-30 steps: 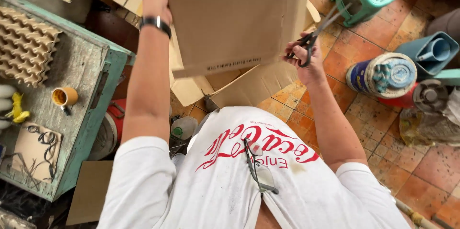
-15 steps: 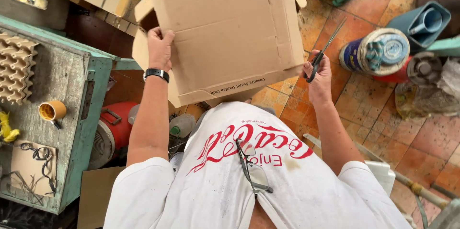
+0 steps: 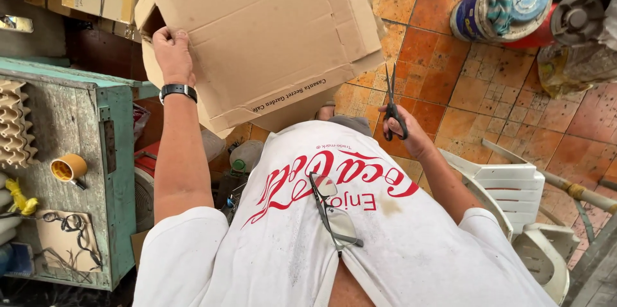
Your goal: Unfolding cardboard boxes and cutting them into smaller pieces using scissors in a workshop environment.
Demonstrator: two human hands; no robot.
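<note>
My left hand (image 3: 170, 53) is gripping the box (image 3: 263, 37) edge, tilting it up; my right hand (image 3: 405, 130) is holding scissors (image 3: 392, 98) clear, blades closed.

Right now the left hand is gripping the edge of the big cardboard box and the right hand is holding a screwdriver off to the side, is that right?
Not quite. The right hand holds a pair of scissors, not a screwdriver, blades pointing up, clear of the box. The rest stands: the left hand grips the edge of the cardboard box. The head view shows it.
</note>
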